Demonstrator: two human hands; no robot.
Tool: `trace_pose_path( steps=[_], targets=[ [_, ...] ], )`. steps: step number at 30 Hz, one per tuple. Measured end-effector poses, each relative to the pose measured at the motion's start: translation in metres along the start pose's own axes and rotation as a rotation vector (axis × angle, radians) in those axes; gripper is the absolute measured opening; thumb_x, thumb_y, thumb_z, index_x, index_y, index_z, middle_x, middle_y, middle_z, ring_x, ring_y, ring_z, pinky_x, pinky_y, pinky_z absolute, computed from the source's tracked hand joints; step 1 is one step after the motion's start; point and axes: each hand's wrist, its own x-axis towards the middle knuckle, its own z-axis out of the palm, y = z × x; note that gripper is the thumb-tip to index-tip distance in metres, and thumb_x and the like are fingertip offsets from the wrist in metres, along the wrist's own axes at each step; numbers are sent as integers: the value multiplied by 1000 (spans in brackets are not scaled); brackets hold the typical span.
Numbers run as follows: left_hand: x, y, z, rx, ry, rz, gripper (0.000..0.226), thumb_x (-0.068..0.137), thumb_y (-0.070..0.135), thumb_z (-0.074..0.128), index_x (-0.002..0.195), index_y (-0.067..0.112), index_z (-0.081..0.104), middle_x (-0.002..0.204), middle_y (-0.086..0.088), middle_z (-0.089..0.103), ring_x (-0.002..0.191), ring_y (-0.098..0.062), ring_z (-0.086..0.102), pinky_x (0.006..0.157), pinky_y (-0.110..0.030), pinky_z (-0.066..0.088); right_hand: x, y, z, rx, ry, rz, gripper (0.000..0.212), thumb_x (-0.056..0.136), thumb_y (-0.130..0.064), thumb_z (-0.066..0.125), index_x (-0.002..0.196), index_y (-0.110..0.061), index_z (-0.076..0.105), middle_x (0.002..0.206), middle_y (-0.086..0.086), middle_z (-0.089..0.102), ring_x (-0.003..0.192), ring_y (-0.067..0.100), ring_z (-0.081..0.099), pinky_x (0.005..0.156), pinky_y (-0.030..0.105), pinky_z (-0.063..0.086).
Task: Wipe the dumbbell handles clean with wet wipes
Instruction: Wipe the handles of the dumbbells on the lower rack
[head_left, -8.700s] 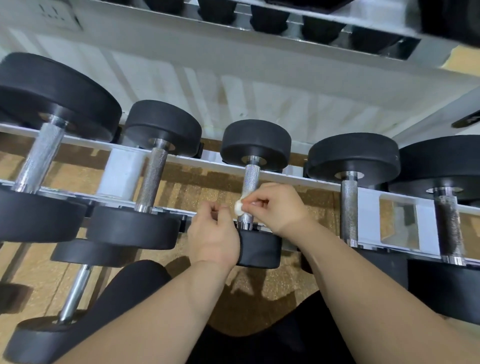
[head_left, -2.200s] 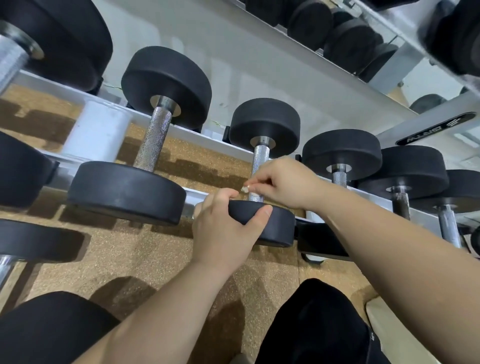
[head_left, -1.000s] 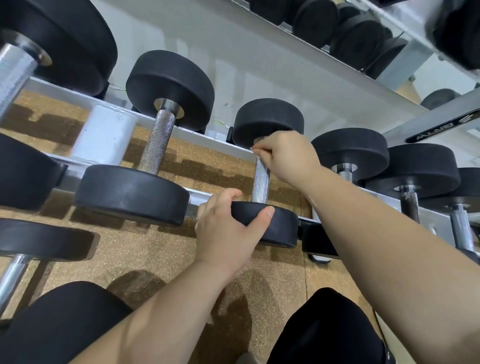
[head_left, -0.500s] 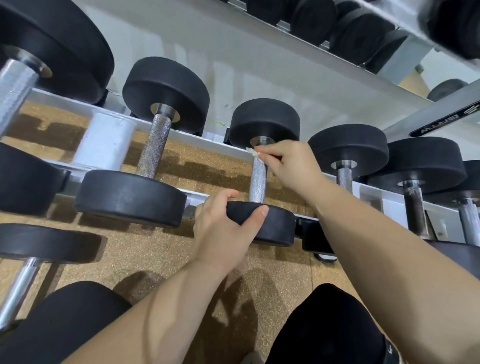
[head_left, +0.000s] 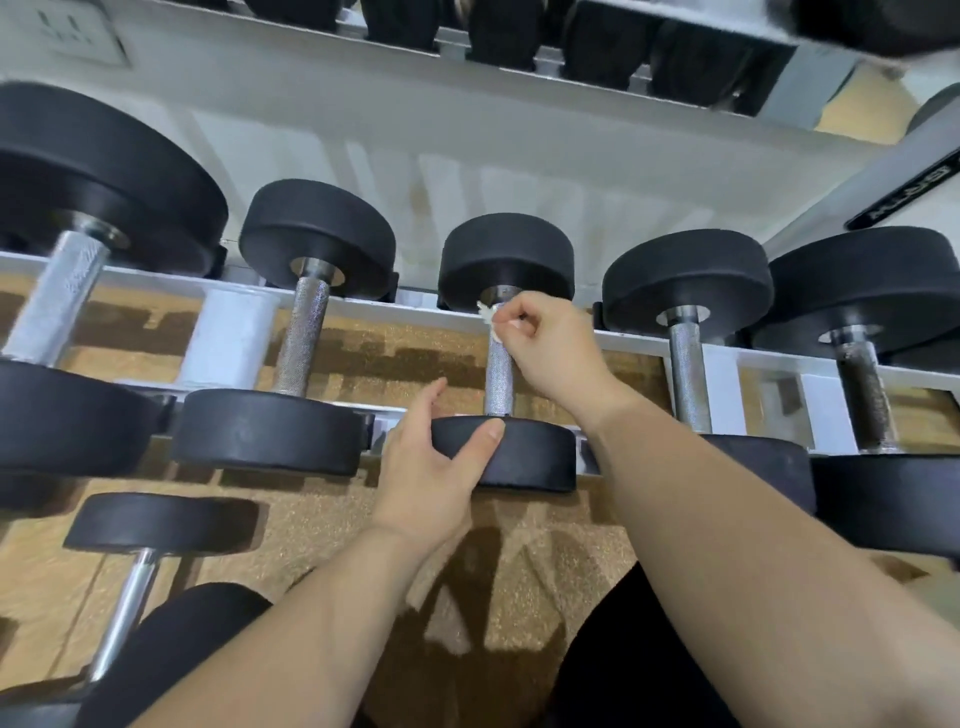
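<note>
wiping the middle handle, wipe at its far end

a white rack (head_left: 395, 312) carries a row of black-headed dumbbells above a speckled brown floor (head_left: 322, 519). the middle dumbbell (head_left: 530, 460) lies across the rack's two rails, one head far and one near, with larger dumbbells on either side.

the left hand (head_left: 431, 462) grips the near head of the middle dumbbell, thumb on its near face and fingers curled round its left edge, steadying it. the right hand (head_left: 550, 343) reaches over the knurled handle (head_left: 500, 382), its fingers curled into a narrow pinch on a small scrap of wet wipe (head_left: 488, 314). the wipe is pressed against the far end of the handle, just below the far head; most of it is hidden in the fingers.

the step in hand looks like the scrub of this one handle, with the wipe at the far limit of a stroke. the next move probably calls for drawing the wipe toward the near head with firm pressure into the knurling, and turning the bar or the wrist to reach its underside. the handle to the right (head_left: 688, 374) looks like the likely next one.
</note>
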Motion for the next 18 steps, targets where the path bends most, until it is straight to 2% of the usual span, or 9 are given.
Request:
trace_pose_path(
  steps=[3, 4, 7, 10, 12, 14, 17, 18],
  targets=[
    [-1, 13, -6, 211, 43, 59, 104, 70, 81, 45, 158, 28, 28, 140, 2, 52, 131, -19, 46, 112, -38, 38, -18, 0, -11, -101, -333, 47, 9, 86, -23, 71, 78, -28, 70, 75, -11, 66, 64, 3, 58, 60, 21, 43],
    [-1, 18, -7, 282, 68, 95, 103, 72, 78, 43, 158, 23, 28, 140, -2, 53, 130, -21, 46, 111, -40, 38, -22, 2, -13, -122, -382, 44, 10, 85, -24, 72, 77, -29, 69, 72, -11, 65, 62, 3, 58, 60, 22, 42],
    [1, 39, -2, 283, 112, 95, 96, 73, 66, 37, 155, 17, 34, 148, -7, 50, 136, -26, 44, 114, -45, 35, -17, 6, -12, -76, -218, 14, 17, 87, -21, 69, 75, -30, 64, 64, -10, 55, 58, 5, 50, 57, 22, 37],
    [7, 55, 15, 162, 160, -62, 83, 80, 60, 38, 152, 18, 40, 147, -7, 52, 136, -27, 43, 116, -47, 32, 0, 6, -5, 65, -50, 17, 15, 91, -20, 65, 79, -28, 61, 67, -11, 52, 61, 6, 49, 53, 16, 36],
    [13, 56, 22, 215, 211, -121, 76, 89, 63, 46, 150, 18, 41, 147, -7, 52, 136, -27, 45, 113, -47, 35, 6, 6, -3, 110, -18, 24, 12, 91, -20, 66, 81, -27, 63, 69, -12, 52, 63, 6, 49, 57, 20, 37],
    [16, 55, 24, 279, 242, -139, 76, 89, 66, 50, 150, 21, 41, 148, -4, 51, 135, -26, 47, 111, -45, 39, 5, 7, -9, 75, -112, 23, 10, 88, -20, 68, 81, -27, 67, 76, -10, 59, 68, 7, 53, 60, 23, 39],
    [16, 53, 24, 314, 237, -127, 75, 88, 68, 52, 149, 25, 42, 148, 1, 51, 134, -23, 49, 108, -43, 41, -7, 6, -21, -106, -437, 1, 17, 84, -16, 67, 76, -31, 69, 90, -11, 64, 80, 7, 58, 63, 20, 41],
    [16, 53, 24, 313, 239, -121, 74, 89, 68, 52, 149, 26, 42, 148, 2, 51, 134, -22, 49, 108, -42, 41, -10, 7, -22, -144, -477, -20, 19, 84, -15, 66, 75, -33, 68, 93, -11, 64, 82, 7, 58, 64, 20, 41]
  ],
)
